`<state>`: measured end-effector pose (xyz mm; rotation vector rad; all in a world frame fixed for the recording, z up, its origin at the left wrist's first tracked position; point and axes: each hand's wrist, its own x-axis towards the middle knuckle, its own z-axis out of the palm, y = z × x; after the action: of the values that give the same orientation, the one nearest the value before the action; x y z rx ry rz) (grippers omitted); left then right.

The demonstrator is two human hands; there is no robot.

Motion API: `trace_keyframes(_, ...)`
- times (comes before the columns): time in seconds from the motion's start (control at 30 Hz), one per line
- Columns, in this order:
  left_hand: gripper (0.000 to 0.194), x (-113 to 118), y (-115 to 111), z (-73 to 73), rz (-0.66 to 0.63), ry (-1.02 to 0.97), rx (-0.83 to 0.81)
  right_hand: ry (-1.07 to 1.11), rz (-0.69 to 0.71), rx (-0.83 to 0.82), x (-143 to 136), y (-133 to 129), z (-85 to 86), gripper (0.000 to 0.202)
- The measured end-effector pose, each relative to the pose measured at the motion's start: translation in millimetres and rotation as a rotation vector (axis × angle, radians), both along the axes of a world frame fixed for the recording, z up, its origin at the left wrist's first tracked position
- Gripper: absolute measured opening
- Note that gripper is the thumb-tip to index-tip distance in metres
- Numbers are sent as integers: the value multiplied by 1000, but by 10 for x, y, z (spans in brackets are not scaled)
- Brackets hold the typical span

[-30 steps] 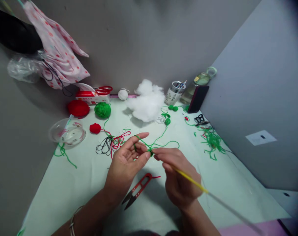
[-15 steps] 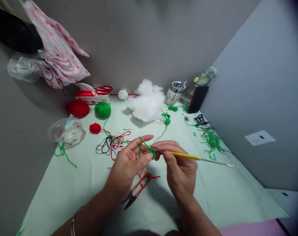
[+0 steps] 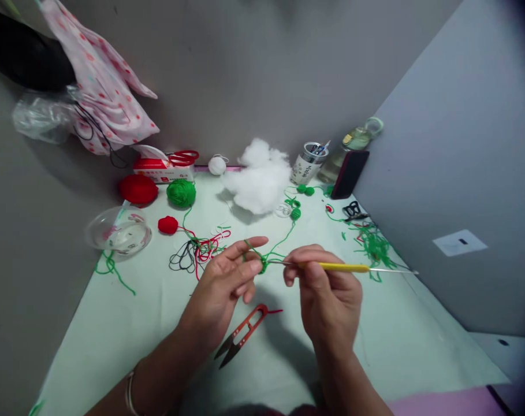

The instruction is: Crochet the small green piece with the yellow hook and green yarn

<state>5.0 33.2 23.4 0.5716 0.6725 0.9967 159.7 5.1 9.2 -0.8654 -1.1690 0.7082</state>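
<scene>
My left hand (image 3: 219, 283) pinches a small green crochet piece (image 3: 263, 266) between thumb and fingers, with green yarn looped over its raised index finger. My right hand (image 3: 329, 289) grips the yellow handle of a crochet hook (image 3: 342, 267); the hook's thin left end reaches the green piece, and its other metal end points right. Green yarn runs from the piece up towards a small green ball shape (image 3: 295, 214). Orange thread snips (image 3: 245, 334) lie on the cloth below and between my hands, blades apart.
Behind my hands are white stuffing (image 3: 262, 179), a green yarn ball (image 3: 181, 193), red yarn (image 3: 138, 189) and a pen can (image 3: 309, 164). A clear bowl (image 3: 119, 231) stands left. At right are a phone (image 3: 350, 175) and green yarn scraps (image 3: 375, 245).
My right hand has moved right, away from my left hand, and the hook now lies more level. More of the hook's thin left shaft shows between the hands.
</scene>
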Motion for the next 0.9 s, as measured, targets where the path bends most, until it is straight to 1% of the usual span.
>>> trace_keyframes(0.07, 30, 14, -27, -22, 18, 69, 96, -19, 39, -24, -18, 13, 3, 19)
trace_keyframes(0.13, 32, 28, -57, -42, 0, 101, 137, -26, 34, -52, -25, 11, -17, 17)
trace_keyframes(0.2, 37, 33, -75, -51, -20, 101, 133, 29, 47, -91, -16, 5, -43, 17)
trace_keyframes(0.27, 41, 25, -77, -49, -17, 103, 122, 99, 88, -128, -2, 7, -57, 16)
trace_keyframes(0.4, 36, -6, -57, -39, 0, 138, 145, 211, 151, -134, 11, 34, -36, 17)
trace_keyframes(0.47, 33, -22, -50, -39, -5, 154, 166, 227, 169, -121, 15, 37, -15, 19)
trace_keyframes(0.53, 31, -35, -50, -39, -13, 165, 175, 201, 171, -110, 24, 23, 1, 21)
trace_keyframes(0.63, 30, -46, -55, -36, -13, 184, 183, 102, 134, -75, 40, -22, 18, 22)
trace_keyframes(0.8, 31, -38, -52, -25, 41, 263, 218, -134, 49, 77, 41, -82, 41, 26)
trace_keyframes(0.9, 30, -10, -52, -2, 80, 295, 236, -194, 27, 132, 36, -90, 37, 27)
